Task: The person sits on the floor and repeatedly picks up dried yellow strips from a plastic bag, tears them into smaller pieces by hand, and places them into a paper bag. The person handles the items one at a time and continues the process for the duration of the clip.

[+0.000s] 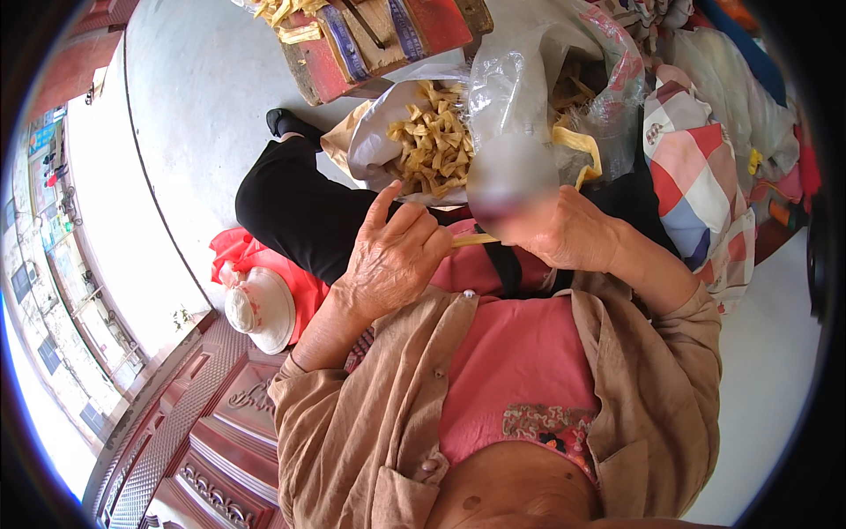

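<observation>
A thin yellowish strip [474,240] is stretched level between my two hands, in front of my pink top. My left hand [400,254] pinches one end, with its index finger pointing up and away. At the other end, my right hand [572,228] is closed around the strip, and a blurred patch covers some of its fingers. Just beyond, a white-lined bag [370,142] holds a heap of knotted yellowish strips [433,142]. To its right, a clear plastic bag [505,86] gapes, with a loose flat strip [581,149] hanging from its mouth.
A red wooden stool [436,26] bears more strips [291,13] and a dark thin rod [363,23]. Patchwork cloth [694,159] lies at right. At left, a pale brimmed hat [264,311] rests by a red bag [304,271], near a carved brown panel [231,436].
</observation>
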Motion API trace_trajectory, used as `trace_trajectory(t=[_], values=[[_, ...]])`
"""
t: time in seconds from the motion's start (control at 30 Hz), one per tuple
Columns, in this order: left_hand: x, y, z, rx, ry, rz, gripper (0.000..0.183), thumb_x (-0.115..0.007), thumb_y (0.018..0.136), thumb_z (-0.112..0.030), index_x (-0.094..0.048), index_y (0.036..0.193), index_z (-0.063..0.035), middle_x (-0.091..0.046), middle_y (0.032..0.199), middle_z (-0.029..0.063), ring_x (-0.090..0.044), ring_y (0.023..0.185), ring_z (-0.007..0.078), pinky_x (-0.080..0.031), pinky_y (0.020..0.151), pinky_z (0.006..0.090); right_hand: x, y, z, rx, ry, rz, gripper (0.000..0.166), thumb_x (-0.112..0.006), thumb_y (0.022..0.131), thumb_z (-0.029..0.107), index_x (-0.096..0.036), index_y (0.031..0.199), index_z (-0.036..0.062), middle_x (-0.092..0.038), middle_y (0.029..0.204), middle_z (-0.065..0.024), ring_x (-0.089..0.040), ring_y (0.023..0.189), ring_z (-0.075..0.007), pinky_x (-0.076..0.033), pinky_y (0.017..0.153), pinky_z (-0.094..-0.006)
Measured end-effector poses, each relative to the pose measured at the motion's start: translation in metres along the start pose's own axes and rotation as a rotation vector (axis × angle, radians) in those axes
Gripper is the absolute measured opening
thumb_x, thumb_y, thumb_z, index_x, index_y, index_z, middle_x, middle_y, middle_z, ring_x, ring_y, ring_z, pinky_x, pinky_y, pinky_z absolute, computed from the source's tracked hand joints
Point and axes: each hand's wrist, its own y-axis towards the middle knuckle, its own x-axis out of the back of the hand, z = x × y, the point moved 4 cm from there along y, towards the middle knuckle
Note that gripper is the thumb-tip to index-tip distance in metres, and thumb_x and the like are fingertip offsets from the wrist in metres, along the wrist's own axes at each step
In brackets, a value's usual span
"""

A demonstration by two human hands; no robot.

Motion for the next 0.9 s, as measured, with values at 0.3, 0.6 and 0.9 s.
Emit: trace_trajectory(t=[0.3, 0.6, 0.9], values=[[0.038, 0.038, 0.070, 0.180, -0.018, -0.288, 0.018, -0.069, 0.081, -0.016, -0.064, 0.096, -0.0056, -0.062, 0.081, 0.0072, -0.058, 0.085, 0.0280, -0.045, 0.087, 0.0420, 0.066, 0.069, -0.030, 0.006, -0.224, -0.220, 0.006, -0.061, 0.082, 0.004, -0.056, 0.086, 0.0052, -0.061, 0.073, -0.0094, -0.064, 0.066, -0.0289, -0.050, 0.055, -0.0383], [0.082, 0.080, 0.152, 0.422, -0.178, -0.582, 0.020, -0.059, 0.095, -0.012, -0.066, 0.104, 0.0038, -0.063, 0.087, 0.0099, -0.061, 0.075, 0.0124, -0.047, 0.067, 0.0261, 0.108, 0.170, -0.070, 0.157, -0.511, -0.387, 0.010, -0.065, 0.085, 0.012, -0.058, 0.087, 0.0055, -0.060, 0.067, -0.0124, -0.062, 0.063, -0.0311, -0.049, 0.053, -0.0415], [0.039, 0.027, 0.114, 0.469, -0.128, -0.612, 0.015, -0.066, 0.087, -0.013, -0.068, 0.099, -0.0036, -0.065, 0.086, 0.0112, -0.061, 0.081, 0.0288, -0.049, 0.071, 0.0368, 0.087, 0.080, -0.086, -0.128, -0.273, -0.466, 0.013, -0.061, 0.085, 0.004, -0.061, 0.097, 0.0090, -0.063, 0.071, -0.0099, -0.064, 0.062, -0.0274, -0.051, 0.053, -0.0366]])
